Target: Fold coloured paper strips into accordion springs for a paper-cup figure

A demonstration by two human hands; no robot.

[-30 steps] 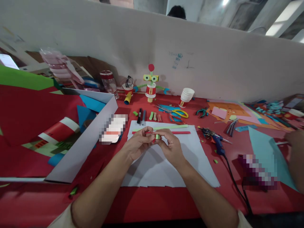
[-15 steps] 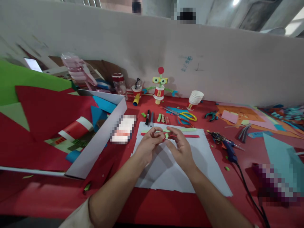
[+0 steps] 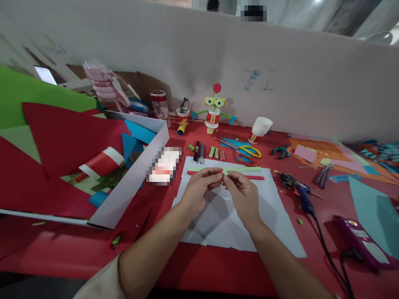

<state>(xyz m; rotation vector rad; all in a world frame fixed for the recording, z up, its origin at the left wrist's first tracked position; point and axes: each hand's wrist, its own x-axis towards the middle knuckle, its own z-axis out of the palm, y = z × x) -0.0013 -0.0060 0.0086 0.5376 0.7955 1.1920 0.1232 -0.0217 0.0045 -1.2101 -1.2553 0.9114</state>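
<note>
My left hand (image 3: 199, 189) and my right hand (image 3: 245, 194) meet above the white sheet (image 3: 218, 228), their fingertips pinched on a small folded green and red paper piece (image 3: 225, 171). Behind my fingers, a light green strip (image 3: 249, 169) and a red strip (image 3: 257, 177) lie across the sheet's far part. Past the sheet's far edge are small folded paper springs (image 3: 217, 153), two pens (image 3: 196, 151) and yellow-handled scissors (image 3: 251, 150). A paper-cup robot figure (image 3: 213, 118) with spring arms stands farther back.
On the left is a white box (image 3: 134, 178) holding coloured paper and a cup. A glue gun (image 3: 302, 197) with a cable, pliers (image 3: 281, 152) and a purple device (image 3: 363, 241) lie on the right. Stacked cups (image 3: 260, 128) stand near the wall.
My fingertips have closed together on the small paper piece, and my right fingers, more spread before, are now pinched. The view has shifted slightly.
</note>
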